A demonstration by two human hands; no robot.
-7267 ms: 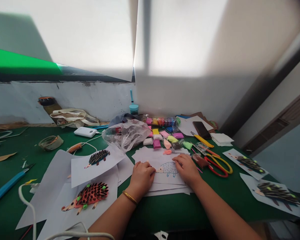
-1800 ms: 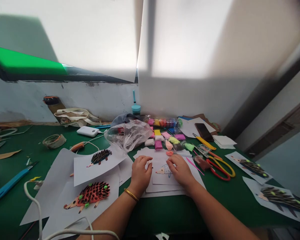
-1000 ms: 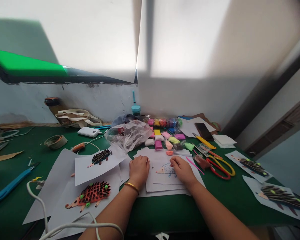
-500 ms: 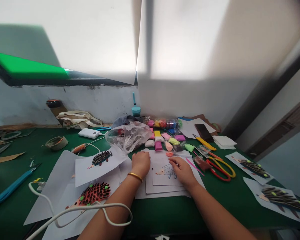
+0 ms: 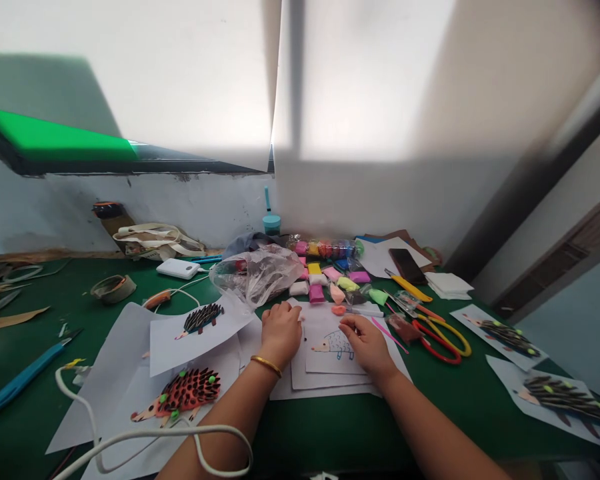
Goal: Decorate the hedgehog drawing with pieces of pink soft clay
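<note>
the left hand (image 5: pixel 281 330) lies palm down at the left edge of the papers (image 5: pixel 335 381), fingers bent; the right hand (image 5: pixel 369 343) leans in opposite, thumb and forefinger drawn narrow over the back end of the hedgehog drawing (image 5: pixel 333 341), which lies between them on top of the papers. i can't tell whether either hand holds anything. nearly two seconds ago the left thumb stood apart and the right hand covered more of the drawing. the left fingertips are hard to make out; both forearms are cut off below.
</note>
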